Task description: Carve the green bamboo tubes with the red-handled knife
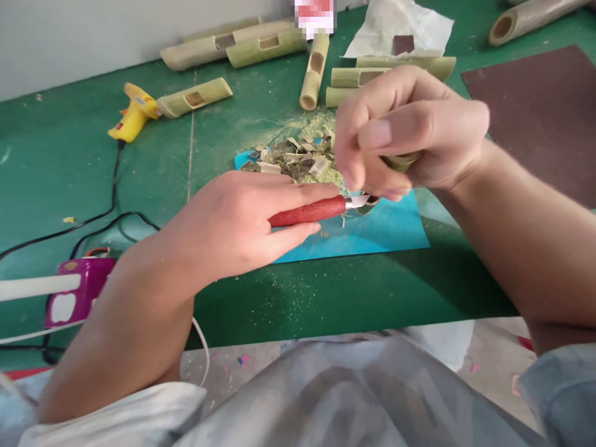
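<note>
My left hand [237,217] is closed around the red wooden handle of a carving knife [307,213], index finger along one side and thumb along the other. The short metal blade points right and meets the dark open end of a bamboo tube [404,160]. Curled fingers of my right hand [410,130] wrap this tube and hide most of it. Where exactly the blade tip touches cannot be made out. Beneath both hands lies a blue sheet [391,230] with a heap of bamboo chips [298,158] and pale sawdust.
A yellow hot glue gun [133,115] lies left, its nozzle near a notched bamboo tube [200,98]. More cut tubes [267,49] line the back of the green table [251,298]. At left are a purple power strip [84,288] and cords; at right, a brown sheet [535,112].
</note>
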The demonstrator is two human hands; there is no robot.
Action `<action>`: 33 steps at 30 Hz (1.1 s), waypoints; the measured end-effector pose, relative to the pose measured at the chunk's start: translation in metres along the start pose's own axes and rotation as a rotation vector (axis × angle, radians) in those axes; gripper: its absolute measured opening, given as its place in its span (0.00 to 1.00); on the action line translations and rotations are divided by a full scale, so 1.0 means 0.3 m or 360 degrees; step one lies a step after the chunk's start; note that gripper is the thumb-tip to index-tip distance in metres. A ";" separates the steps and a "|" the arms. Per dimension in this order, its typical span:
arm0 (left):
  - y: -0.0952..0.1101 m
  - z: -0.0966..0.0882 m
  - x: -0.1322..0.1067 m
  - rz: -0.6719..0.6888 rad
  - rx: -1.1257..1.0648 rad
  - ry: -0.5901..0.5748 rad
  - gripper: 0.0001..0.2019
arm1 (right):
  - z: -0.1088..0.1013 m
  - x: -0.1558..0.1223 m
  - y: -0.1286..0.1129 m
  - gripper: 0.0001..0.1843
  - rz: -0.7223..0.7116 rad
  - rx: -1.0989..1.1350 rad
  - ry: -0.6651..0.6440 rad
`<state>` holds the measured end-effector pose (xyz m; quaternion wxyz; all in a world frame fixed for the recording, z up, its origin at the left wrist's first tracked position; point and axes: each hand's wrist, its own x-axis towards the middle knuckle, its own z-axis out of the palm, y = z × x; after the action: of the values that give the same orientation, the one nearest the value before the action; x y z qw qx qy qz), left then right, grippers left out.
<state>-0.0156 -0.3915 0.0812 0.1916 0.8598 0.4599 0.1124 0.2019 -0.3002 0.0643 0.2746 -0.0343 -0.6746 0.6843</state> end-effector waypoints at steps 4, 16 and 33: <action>0.014 -0.003 -0.010 0.0085 -0.0002 0.0066 0.18 | 0.009 -0.001 0.007 0.06 0.0026 0.0034 -0.0023; 0.032 0.030 -0.006 0.0030 -0.0011 -0.0194 0.23 | 0.014 -0.001 -0.010 0.11 0.0160 0.0037 -0.0022; 0.073 0.110 -0.027 -0.0378 -0.0485 -0.0035 0.23 | 0.073 0.017 0.006 0.29 0.0095 -0.0095 0.0325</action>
<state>0.0085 -0.4169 0.0609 0.3364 0.7617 0.5337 0.1480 0.1877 -0.3176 0.0660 0.3204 -0.1320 -0.6619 0.6647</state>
